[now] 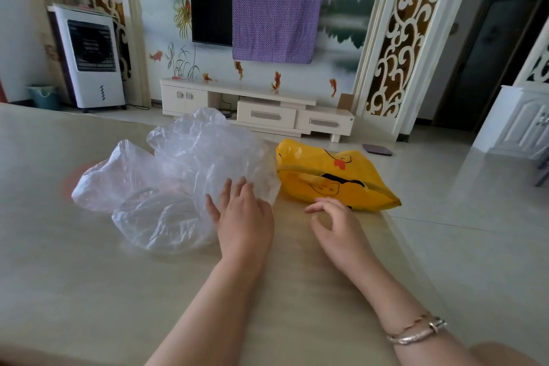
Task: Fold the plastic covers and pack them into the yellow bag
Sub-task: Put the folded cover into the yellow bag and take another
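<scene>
Left hand [242, 211] flat on the near right edge of the plastic covers [175, 178], fingers straight and spread, pressing the film down rather than gripping it. Most of the crumpled heap lying ahead and to the left of that hand, spread over the table [74, 276]. Right hand [332, 223] hovering just above the tabletop, well clear of the covers, fingers loosely curled around nothing, thumb and forefinger a little apart. Fingertips near the front edge of the yellow bag [329, 178] but not plainly touching it.

Yellow bag lying on its side at the table's right edge, just beside the covers, their edges touching or nearly so. Mouth of the bag turned toward the covers; inside not visible, so contents impossible to tell. Cut-out handle slots in the near and far walls.

Covers of thin, clear, glossy film, wrinkled and puffed into soft lumps, unfolded, the tabletop showing through. Bag of smooth, shiny yellow plastic, printed with black-outlined cartoon figures and a red mark, slightly puffed and sagging. Tabletop pale beige, smooth and faintly reflective. Two bangles [416, 331] on the right wrist, one thin and rose-gold, one broader and silvery.
</scene>
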